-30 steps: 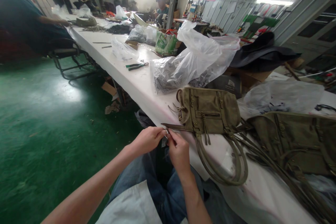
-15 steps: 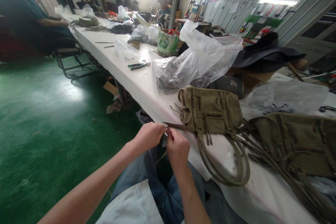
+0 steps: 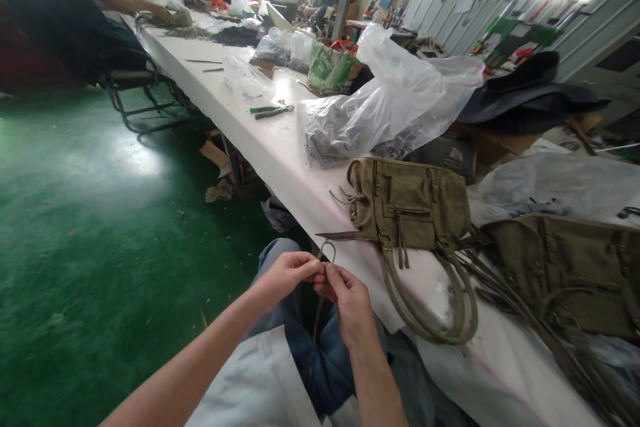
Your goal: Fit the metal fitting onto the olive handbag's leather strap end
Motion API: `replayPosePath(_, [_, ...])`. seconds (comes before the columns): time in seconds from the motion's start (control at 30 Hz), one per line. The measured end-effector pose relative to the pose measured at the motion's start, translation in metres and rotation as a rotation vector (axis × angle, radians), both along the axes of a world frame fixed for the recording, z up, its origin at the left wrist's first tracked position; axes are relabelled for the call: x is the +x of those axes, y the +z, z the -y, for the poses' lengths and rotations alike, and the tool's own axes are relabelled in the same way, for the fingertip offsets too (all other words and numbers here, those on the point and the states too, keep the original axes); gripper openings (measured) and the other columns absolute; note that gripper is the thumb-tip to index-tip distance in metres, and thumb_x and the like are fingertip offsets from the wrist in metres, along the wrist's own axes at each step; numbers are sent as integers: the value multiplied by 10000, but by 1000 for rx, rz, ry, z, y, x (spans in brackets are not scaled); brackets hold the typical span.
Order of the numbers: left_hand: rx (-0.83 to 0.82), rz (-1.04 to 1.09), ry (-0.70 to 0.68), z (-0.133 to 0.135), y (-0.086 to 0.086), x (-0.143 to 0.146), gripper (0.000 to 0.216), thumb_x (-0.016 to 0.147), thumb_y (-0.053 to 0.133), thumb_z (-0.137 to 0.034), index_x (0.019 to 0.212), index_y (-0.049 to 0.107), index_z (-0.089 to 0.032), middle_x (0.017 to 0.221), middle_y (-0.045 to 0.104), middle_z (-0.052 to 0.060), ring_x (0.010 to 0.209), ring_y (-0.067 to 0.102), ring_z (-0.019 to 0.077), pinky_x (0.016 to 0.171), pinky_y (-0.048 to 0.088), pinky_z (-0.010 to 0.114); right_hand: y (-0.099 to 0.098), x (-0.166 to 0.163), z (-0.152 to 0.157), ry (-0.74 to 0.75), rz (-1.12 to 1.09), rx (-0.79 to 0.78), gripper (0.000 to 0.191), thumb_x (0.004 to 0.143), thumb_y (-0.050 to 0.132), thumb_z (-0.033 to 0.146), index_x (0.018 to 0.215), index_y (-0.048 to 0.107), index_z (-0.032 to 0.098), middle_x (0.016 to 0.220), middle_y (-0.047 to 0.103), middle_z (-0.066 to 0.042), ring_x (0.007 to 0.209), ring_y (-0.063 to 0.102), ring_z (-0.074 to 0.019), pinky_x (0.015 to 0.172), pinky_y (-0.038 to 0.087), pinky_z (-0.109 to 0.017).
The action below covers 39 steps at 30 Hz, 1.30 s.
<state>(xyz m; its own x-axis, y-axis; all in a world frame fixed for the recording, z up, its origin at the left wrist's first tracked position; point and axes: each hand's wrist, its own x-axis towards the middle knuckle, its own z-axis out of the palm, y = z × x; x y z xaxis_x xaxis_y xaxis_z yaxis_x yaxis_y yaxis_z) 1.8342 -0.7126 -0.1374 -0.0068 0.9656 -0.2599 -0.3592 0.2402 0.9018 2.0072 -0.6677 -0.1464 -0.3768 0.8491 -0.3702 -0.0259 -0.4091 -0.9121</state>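
A long white table point(image 3: 280, 153) runs through a workshop with a green floor point(image 3: 90, 213); on it lie clear plastic bags point(image 3: 400, 100) and an olive canvas bag point(image 3: 410, 203); below the table's near edge, over the lap, the left hand point(image 3: 285, 275) and right hand point(image 3: 353, 303) meet fingertip to fingertip, both pinching a thin olive cord point(image 3: 326, 251) that loops just above them.
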Motion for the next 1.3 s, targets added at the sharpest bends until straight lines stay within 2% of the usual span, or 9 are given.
replayPosePath(0.2, [-38, 412, 64, -1, -4, 3, 229, 828, 858, -329, 857, 787, -113, 953, 733, 106, 901, 682, 199, 954, 571, 331, 15, 4, -4, 86, 55, 90, 521, 868, 834, 587, 1199, 811, 185, 1005, 822, -82, 908, 729, -227, 772, 580, -313])
replayPosePath(0.4, [-55, 353, -7, -4, 0, 19, 302, 791, 898, -361, 905, 821, -93, 930, 750, 134, 799, 650, 174, 739, 505, 245, 4, 9, 18, -128, -33, -13, 456, 760, 940, 477, 1034, 695, 207, 968, 792, -44, 880, 744, -219, 841, 619, -342])
replayPosePath(0.5, [-87, 328, -53, 0, -1, 26, 359, 832, 878, -430, 950, 821, -96, 947, 759, 145, 735, 637, 169, 625, 472, 238, 4, 15, 31, -120, -64, -21, 402, 783, 929, 446, 976, 657, 220, 961, 769, -25, 821, 738, -196, 815, 632, -333])
replayPosePath(0.67, [-77, 341, 4, 8, -9, 24, 392, 841, 904, -453, 975, 828, -92, 998, 763, 148, 884, 695, 190, 814, 551, 246, 9, 37, 51, 86, -42, -59, 374, 854, 886, 482, 1005, 667, 219, 903, 790, -65, 781, 770, -238, 786, 648, -374])
replayPosePath(0.87, [-125, 472, -8, 17, -13, 32, 451, 830, 925, -480, 1044, 813, -100, 1073, 766, 177, 859, 718, 196, 765, 580, 264, 16, 60, 53, 283, -105, 27, 445, 1017, 686, 508, 1362, 757, 237, 1345, 770, -147, 1274, 724, -342, 1199, 524, -568])
replayPosePath(0.97, [-124, 468, -7, 20, -13, 38, 468, 808, 945, -482, 1027, 798, -96, 1057, 765, 163, 732, 681, 158, 673, 569, 261, 21, 62, 42, 286, -4, 165, 376, 1010, 710, 483, 1318, 792, 284, 1211, 814, -107, 1108, 775, -298, 1074, 618, -498])
replayPosePath(1.07, [-123, 397, 63, 20, -12, 42, 535, 775, 963, -537, 991, 788, -81, 968, 767, 148, 768, 715, 187, 794, 622, 320, 29, 56, 26, 176, 175, 442, 268, 991, 743, 458, 1174, 854, 297, 1002, 786, -78, 926, 742, -241, 859, 651, -376])
replayPosePath(1.17, [-109, 326, 96, 19, -6, 45, 569, 754, 973, -560, 1015, 796, -86, 975, 760, 135, 832, 728, 198, 872, 633, 340, 39, 44, 9, 134, 210, 588, 246, 998, 735, 428, 1156, 860, 288, 1125, 758, -95, 1091, 715, -260, 921, 630, -365])
replayPosePath(1.3, [-62, 267, 194, 16, 0, 50, 574, 781, 937, -593, 1053, 809, -104, 830, 677, 56, 662, 587, 122, 712, 625, 300, 48, 29, -2, 128, 212, 543, 230, 975, 771, 424, 1120, 864, 272, 1164, 803, -89, 1097, 746, -283, 970, 631, -393])
